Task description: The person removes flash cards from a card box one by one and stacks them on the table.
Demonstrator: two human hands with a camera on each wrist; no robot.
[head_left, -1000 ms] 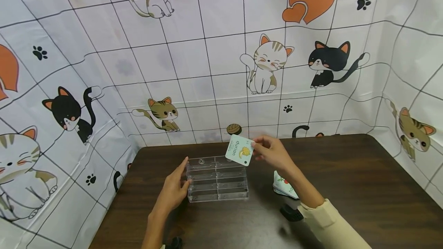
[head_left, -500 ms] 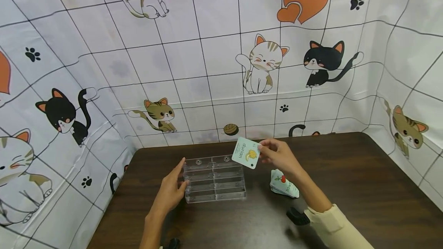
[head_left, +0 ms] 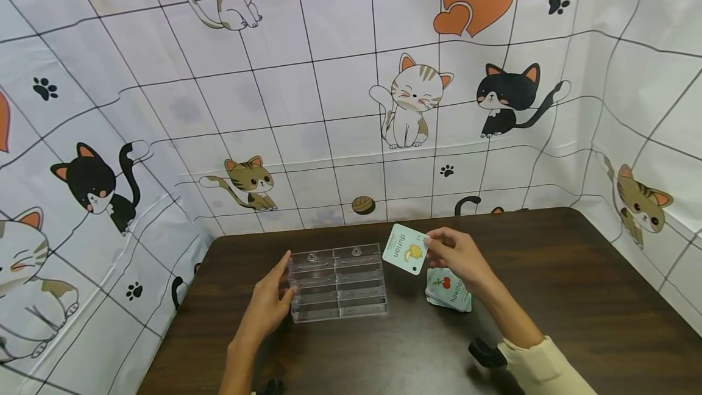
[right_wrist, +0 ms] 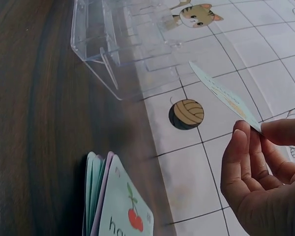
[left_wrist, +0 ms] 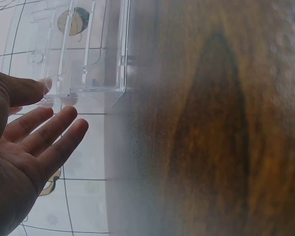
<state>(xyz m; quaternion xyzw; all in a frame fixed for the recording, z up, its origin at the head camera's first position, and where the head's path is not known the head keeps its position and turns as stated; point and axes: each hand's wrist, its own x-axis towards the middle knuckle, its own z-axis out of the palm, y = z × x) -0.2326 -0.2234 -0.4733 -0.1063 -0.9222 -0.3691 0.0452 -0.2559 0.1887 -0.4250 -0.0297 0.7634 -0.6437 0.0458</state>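
Observation:
In the head view my right hand (head_left: 457,258) pinches a pale green card (head_left: 406,249) by its right edge. The card reads "durian" and has a yellow fruit drawn on it. It is held up off the table, just right of a clear plastic stand (head_left: 338,288) with stepped compartments. My left hand (head_left: 269,302) rests at the left side of this stand, index finger stretched toward its back corner. Its thumb (left_wrist: 32,91) lies at the stand's edge in the left wrist view, other fingers loosely extended. A stack of cards (head_left: 448,290) lies below my right hand, a "hawthorn" card with red fruit on top.
Everything stands on a dark wooden table (head_left: 384,358). A white cloth (head_left: 307,96) with grid lines and printed cats hangs behind it and along both sides. Black straps show at both wrists.
My right hand has carried the durian card to the right, off the stand's back right corner and closer over the card stack. My left hand stays at the stand.

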